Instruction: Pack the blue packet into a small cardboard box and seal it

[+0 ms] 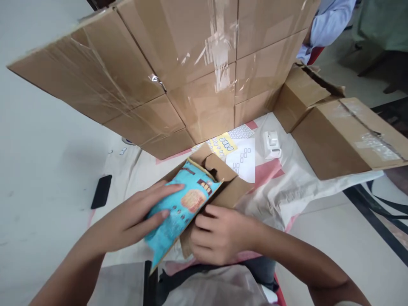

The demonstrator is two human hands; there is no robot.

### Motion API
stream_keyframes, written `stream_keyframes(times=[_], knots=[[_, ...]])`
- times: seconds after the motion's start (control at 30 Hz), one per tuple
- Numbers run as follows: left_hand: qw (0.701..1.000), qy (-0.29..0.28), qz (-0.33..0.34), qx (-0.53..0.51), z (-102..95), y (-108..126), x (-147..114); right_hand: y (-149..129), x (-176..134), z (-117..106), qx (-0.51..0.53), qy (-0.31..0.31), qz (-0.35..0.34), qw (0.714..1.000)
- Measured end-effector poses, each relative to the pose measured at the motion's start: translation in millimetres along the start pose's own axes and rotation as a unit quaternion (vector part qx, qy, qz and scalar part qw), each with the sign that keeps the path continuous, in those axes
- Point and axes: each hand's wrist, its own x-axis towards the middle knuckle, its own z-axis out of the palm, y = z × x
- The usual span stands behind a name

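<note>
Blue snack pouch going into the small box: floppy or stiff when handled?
Probably stiff: the blue pouch stays flat under the left hand, no sag showing. Likely light, flat fingers alone steady it. Its glossy face may slide; the right hand braces the small box.

The left hand (134,219) presses flat on a blue snack packet (181,208) tilted into a small open carton (216,182), while the right hand (219,233) grips the carton's near flap, stacked cardboard boxes (178,63) behind
</note>
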Motion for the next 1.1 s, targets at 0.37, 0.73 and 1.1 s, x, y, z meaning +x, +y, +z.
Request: stream_keyframes(times=[0.37, 0.73, 1.1], knots=[[0.981, -0.078, 0.039, 0.173, 113.5, 6.0, 103.8, -10.7, -12.1, 30.3, -0.018, 0.016, -0.006, 1.000], [0.928, 0.196, 0.309, 0.069, 88.0, -19.8, 31.3, 46.4, -77.0, -21.6, 0.197, 0.123, 0.384, 0.894], [0.914, 0.396, -0.019, 0.083, 101.3, -83.1, 6.2, -2.5, -65.6, 48.2, 0.105, 0.192, 0.483, 0.848]])
